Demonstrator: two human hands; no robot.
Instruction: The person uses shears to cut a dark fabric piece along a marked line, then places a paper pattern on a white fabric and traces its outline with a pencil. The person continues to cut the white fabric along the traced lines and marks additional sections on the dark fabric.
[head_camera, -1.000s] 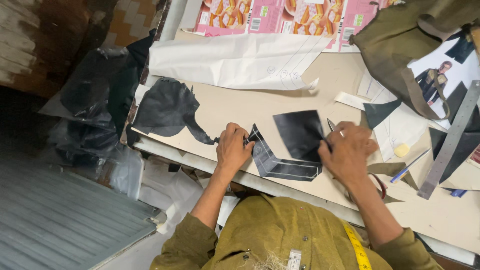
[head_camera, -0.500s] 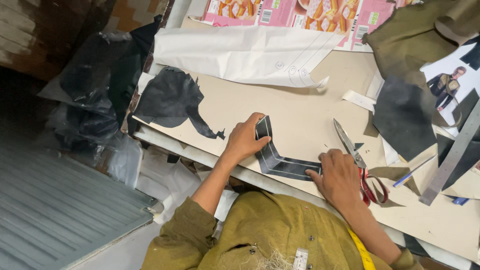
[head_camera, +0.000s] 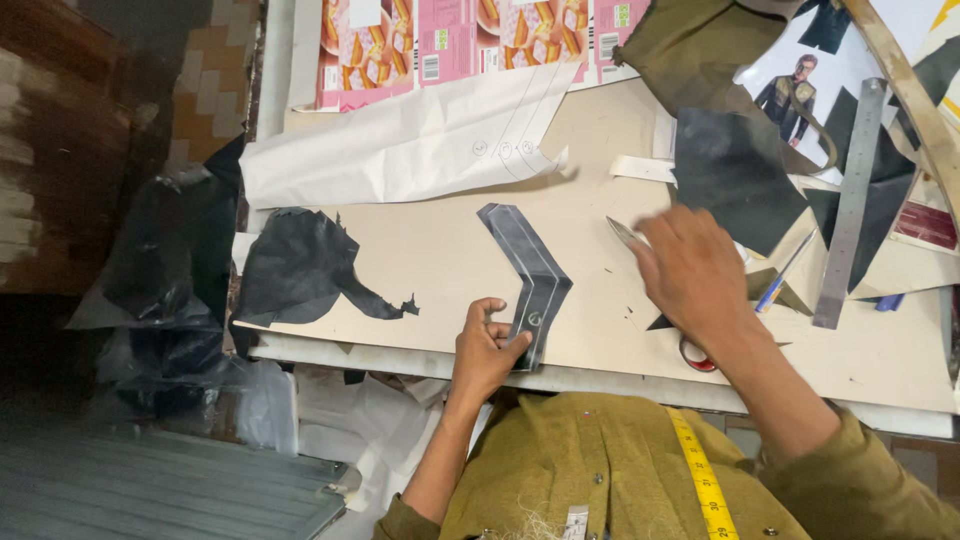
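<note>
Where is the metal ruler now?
In the head view, the ruler lies at the table's right end, beyond the right hand, beside a black sheet.
</note>
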